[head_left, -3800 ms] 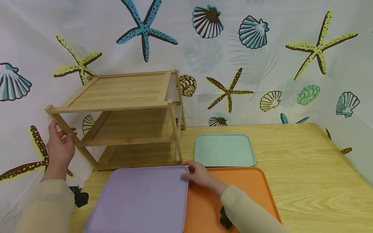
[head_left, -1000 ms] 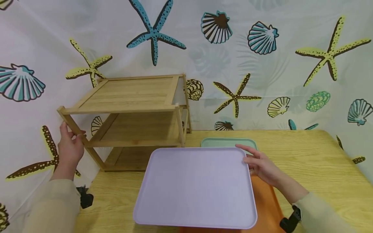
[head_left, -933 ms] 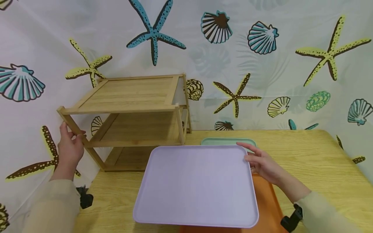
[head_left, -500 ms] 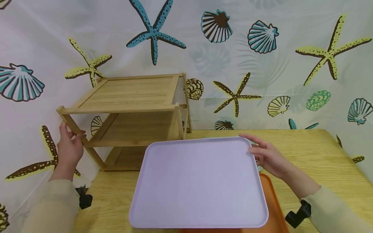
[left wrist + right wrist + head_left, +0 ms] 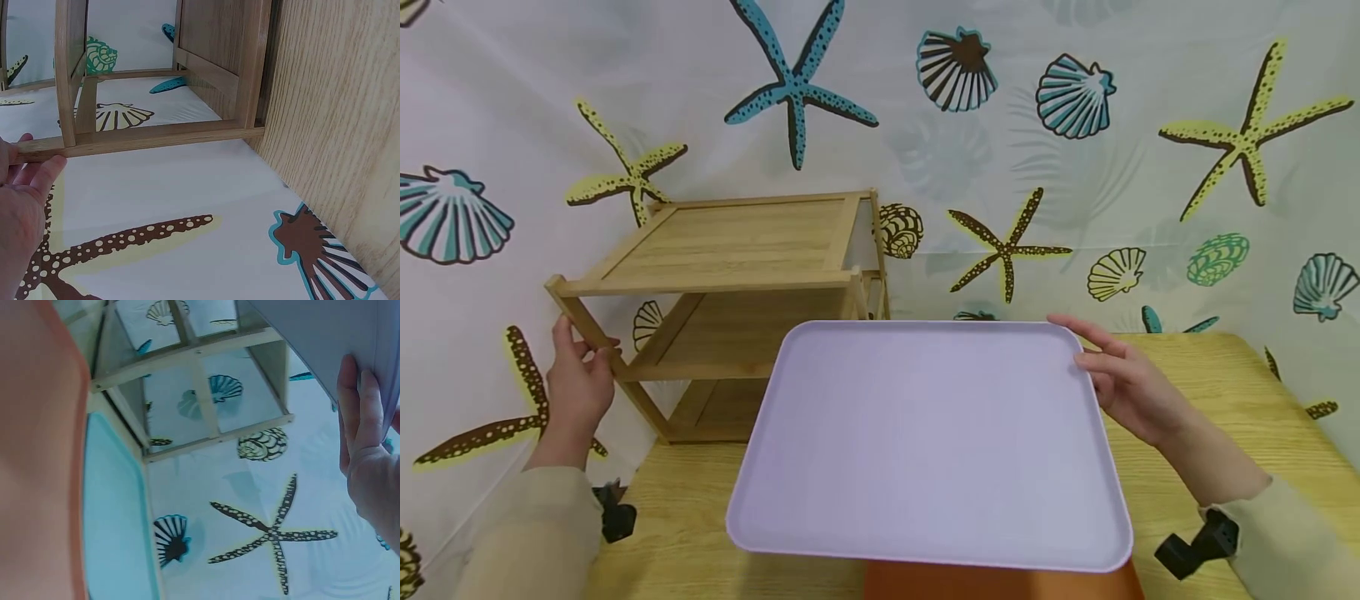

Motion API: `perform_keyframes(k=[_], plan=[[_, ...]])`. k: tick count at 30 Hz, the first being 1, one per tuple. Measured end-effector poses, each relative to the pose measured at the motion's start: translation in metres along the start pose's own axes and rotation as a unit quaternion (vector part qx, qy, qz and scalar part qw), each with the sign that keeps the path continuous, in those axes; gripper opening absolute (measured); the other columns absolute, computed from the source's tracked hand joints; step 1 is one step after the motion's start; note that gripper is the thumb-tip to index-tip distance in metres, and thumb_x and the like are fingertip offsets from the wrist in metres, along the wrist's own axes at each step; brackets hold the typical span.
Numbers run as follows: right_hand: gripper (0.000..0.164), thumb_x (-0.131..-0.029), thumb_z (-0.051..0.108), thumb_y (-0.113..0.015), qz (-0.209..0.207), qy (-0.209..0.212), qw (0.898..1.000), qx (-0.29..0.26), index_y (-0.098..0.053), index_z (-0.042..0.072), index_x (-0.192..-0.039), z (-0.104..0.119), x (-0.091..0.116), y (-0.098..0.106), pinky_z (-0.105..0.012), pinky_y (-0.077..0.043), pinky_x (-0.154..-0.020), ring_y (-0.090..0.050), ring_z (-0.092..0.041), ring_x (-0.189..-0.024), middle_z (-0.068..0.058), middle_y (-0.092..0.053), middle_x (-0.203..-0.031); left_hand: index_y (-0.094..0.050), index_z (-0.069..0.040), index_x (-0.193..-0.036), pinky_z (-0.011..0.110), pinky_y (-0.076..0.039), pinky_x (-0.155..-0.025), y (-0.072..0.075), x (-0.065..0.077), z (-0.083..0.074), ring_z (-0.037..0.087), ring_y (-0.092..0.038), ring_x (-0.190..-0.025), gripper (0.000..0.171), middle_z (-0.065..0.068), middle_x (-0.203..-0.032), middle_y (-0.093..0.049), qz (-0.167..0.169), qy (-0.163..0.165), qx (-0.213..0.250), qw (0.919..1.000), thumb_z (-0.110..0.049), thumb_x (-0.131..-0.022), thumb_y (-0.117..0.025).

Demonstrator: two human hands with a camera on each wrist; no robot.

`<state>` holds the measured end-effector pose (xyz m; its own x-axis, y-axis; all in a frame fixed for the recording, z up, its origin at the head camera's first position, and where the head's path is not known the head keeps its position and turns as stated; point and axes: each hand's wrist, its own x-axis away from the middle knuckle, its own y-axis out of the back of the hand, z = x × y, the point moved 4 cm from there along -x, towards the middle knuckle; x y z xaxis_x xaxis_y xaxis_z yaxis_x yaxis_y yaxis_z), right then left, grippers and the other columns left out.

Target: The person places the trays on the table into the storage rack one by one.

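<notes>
In my head view, the lilac tray [image 5: 925, 442] hides part of the right fingers [image 5: 1101, 363] and, below them, most of the orange tray [image 5: 1000, 585]; left of them, I get the mint tray [image 5: 115, 506] blurred in the right wrist view.

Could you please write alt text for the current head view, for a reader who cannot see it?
A person's right hand holds a lavender tray by its far right corner, raised above an orange tray. The left hand grips the front left post of a three-tier wooden shelf on a wood-grain table, before a white backdrop printed with starfish and shells.
</notes>
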<state>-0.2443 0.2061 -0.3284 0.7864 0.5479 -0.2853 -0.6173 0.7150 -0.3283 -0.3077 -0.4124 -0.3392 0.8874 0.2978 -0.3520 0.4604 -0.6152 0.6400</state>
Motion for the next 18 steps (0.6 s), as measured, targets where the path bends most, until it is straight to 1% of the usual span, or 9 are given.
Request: perform_keyframes(k=[5,13,18], plan=[[0.051,-0.102,-0.004,-0.024,0.019,0.016,0.999,-0.031,-0.043,0.013,-0.147,0.013,0.002,0.002,-0.033,-0.053,-0.086,-0.062,-0.020,-0.110,-0.006,-0.055,-0.131,-0.001,-0.023,-0.151,0.061,-0.044,-0.087,0.000,0.000,0.000,0.051,-0.050,-0.118,0.056,0.030,-0.134,-0.048,0.003,0.013,0.001,0.9999,-0.009,-0.104,-0.029],[0.049,-0.103,-0.003,-0.022,0.027,0.032,0.995,-0.093,-0.044,0.010,-0.146,0.030,-0.001,0.000,-0.036,-0.053,-0.086,-0.063,-0.025,-0.110,-0.011,-0.056,-0.131,-0.002,-0.024,-0.151,0.063,-0.043,-0.089,-0.001,-0.001,0.002,0.051,-0.050,-0.118,0.056,0.031,-0.134,-0.048,-0.004,0.012,0.003,0.9999,-0.009,-0.104,-0.029],[0.049,-0.104,-0.003,-0.019,0.054,0.050,0.989,-0.126,-0.040,0.006,-0.146,0.040,-0.008,-0.002,-0.039,-0.051,-0.086,-0.062,-0.029,-0.112,-0.015,-0.054,-0.133,-0.003,-0.023,-0.151,0.063,-0.044,-0.088,-0.001,-0.001,0.001,0.051,-0.050,-0.118,0.055,0.031,-0.134,-0.048,-0.004,0.008,0.004,1.0000,-0.009,-0.104,-0.029]])
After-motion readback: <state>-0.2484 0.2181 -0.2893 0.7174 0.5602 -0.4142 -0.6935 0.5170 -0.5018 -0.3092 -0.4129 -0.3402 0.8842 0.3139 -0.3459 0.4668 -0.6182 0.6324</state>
